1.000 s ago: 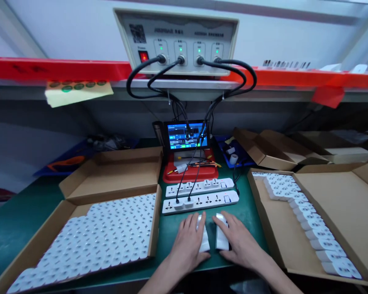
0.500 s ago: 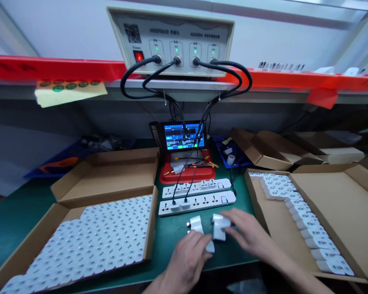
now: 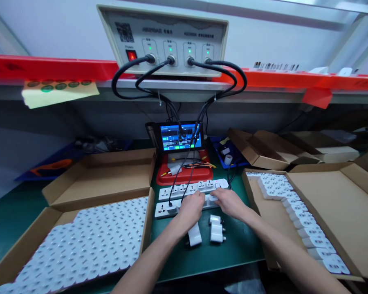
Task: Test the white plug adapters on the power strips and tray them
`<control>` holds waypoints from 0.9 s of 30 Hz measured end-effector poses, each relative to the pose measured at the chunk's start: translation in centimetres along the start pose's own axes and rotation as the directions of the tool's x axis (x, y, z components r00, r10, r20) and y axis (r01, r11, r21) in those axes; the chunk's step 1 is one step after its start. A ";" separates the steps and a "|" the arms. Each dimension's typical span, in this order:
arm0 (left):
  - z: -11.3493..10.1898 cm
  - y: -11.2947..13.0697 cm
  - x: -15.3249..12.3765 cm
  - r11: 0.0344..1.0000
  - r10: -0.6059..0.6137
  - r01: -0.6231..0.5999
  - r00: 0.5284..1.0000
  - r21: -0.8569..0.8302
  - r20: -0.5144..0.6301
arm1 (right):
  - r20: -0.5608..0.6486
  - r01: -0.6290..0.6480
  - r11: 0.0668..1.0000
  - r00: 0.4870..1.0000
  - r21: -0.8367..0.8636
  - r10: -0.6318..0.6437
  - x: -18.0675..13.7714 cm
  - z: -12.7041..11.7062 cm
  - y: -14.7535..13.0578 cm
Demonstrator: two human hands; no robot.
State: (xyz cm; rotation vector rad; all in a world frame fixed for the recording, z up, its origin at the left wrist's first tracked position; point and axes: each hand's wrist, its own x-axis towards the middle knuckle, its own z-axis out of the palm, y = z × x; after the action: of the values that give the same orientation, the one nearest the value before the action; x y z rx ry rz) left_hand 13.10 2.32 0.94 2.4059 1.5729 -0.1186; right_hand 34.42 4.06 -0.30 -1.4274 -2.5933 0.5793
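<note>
A green worktop (image 3: 233, 249) carries everything here. Above it, on a shelf with a red edge, stands a beige test unit (image 3: 162, 38) with four green lights, and black cables (image 3: 125, 77) hang from it down to the middle of the worktop.

On the left lies an open cardboard box (image 3: 21, 245), filled nearly full with white adapters (image 3: 88, 241) packed side by side. On the right lies a second open box (image 3: 334, 204), where only one row of adapters (image 3: 297, 212) runs along its left wall. Between the boxes, at the back, a red tray (image 3: 184, 175) holds a small lit screen (image 3: 176, 136). In front of the tray lie two white power strips, the rear strip (image 3: 184, 188) and the front strip (image 3: 164, 209), each with a black plug in it.

Both hands are on the front strip. The left hand (image 3: 190, 210) lies over its middle with the fingers curled down, and the right hand (image 3: 230, 202) is just beside it, over the right end. The fingers cover the sockets, so I cannot tell whether either hand grips an adapter or only presses on the strip.

Three loose adapters lie on the worktop just before the wrists: one (image 3: 194, 236) under the left forearm, and a pair (image 3: 217, 233) beside it.

I judge the step in hand to be work at the sockets of the front strip. It calls for pins lined up straight with the holes and an even press.
</note>
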 end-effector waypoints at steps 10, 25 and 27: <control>-0.2 0.1 -2.9 0.998 0.004 -0.010 0.996 -0.067 -0.090 | -0.012 0.053 0.998 0.998 -0.035 -0.053 0.3 -0.4 -0.3; -0.7 -10.5 -7.4 0.881 -0.203 0.040 0.932 -0.471 -0.301 | -0.310 0.152 0.904 0.951 0.400 -0.023 7.6 4.4 -9.0; -0.7 -10.6 -7.6 0.884 -0.183 0.016 0.932 -0.468 -0.314 | -0.344 0.150 0.873 0.939 0.463 0.021 7.1 3.3 -8.2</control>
State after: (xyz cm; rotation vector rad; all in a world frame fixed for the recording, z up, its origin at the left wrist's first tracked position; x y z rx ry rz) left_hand 0.33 -0.22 1.34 2.0404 1.6391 0.6313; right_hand 23.17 5.19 -0.65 -1.1451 -2.0250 0.8183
